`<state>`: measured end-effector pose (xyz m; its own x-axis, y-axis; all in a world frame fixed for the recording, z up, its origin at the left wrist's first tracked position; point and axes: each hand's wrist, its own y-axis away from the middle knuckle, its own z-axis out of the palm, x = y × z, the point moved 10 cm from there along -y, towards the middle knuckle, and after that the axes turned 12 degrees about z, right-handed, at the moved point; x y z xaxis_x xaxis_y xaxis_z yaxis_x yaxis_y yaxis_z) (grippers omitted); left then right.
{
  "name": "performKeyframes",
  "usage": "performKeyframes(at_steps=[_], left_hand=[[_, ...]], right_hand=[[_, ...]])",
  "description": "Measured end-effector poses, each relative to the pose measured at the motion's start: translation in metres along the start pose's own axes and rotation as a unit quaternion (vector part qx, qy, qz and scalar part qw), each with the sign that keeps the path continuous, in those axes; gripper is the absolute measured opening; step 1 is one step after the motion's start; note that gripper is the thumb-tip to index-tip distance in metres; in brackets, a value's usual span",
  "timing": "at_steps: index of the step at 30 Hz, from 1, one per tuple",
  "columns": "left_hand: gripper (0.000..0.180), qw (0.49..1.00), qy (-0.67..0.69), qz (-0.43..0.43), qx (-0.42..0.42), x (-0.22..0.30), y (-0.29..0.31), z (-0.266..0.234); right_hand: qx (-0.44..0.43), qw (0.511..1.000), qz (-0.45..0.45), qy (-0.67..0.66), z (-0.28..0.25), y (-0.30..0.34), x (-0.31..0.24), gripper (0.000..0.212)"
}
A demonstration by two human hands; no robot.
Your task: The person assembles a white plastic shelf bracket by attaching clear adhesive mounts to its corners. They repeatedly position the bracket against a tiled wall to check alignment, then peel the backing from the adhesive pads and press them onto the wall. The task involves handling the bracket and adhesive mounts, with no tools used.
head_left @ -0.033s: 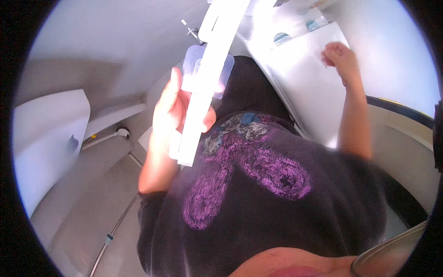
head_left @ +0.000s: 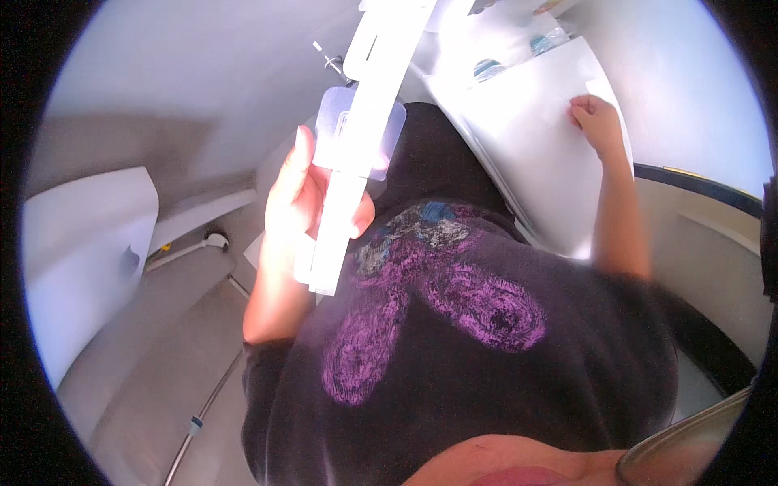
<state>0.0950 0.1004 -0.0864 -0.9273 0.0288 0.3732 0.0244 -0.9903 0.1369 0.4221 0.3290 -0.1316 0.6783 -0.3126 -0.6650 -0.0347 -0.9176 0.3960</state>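
Gripping a long white strip (head_left: 356, 162) near its lower end, left hand (head_left: 304, 198) closed around it, thumb up beside a clear plastic blister pack (head_left: 361, 134) on the strip. Raised in front of the chest, probably to keep it in sight. Pressed right hand (head_left: 596, 121) flat on white sheet (head_left: 527, 154) on the desk, fingers together, seemingly steadying it.

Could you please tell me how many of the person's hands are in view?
2: the left hand holds a long white package near the middle; the right hand rests on the white sheet, upper right.
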Motion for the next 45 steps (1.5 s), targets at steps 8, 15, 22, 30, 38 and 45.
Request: performKeyframes(at_steps=[8, 15, 22, 30, 38, 45], left_hand=[[0.057, 0.999, 0.002, -0.027, 0.023, -0.025, 0.005, 0.022], [0.06, 0.999, -0.023, -0.038, 0.008, -0.026, 0.011, 0.026], [0.05, 0.997, -0.067, -0.015, -0.031, -0.024, 0.016, 0.038], [0.062, 0.996, -0.08, -0.026, -0.018, -0.021, 0.024, 0.033], [0.059, 0.991, -0.137, -0.008, 0.003, -0.016, 0.029, 0.028], [0.056, 0.986, -0.156, -0.06, -0.014, -0.019, 0.031, 0.026]], right_hand=[[0.135, 0.957, -0.046, 0.253, -0.045, 0.011, 0.023, 0.025], [0.174, 0.915, -0.276, 0.237, -0.059, 0.074, -0.126, 0.027], [-0.066, 0.691, -0.715, 0.083, -0.016, 0.199, -0.249, 0.042], [-0.164, 0.634, -0.745, 0.127, 0.034, 0.228, -0.269, 0.063], [-0.159, 0.639, -0.692, 0.298, 0.058, 0.227, -0.268, 0.056], [-0.141, 0.606, -0.702, 0.346, 0.067, 0.237, -0.264, 0.041]])
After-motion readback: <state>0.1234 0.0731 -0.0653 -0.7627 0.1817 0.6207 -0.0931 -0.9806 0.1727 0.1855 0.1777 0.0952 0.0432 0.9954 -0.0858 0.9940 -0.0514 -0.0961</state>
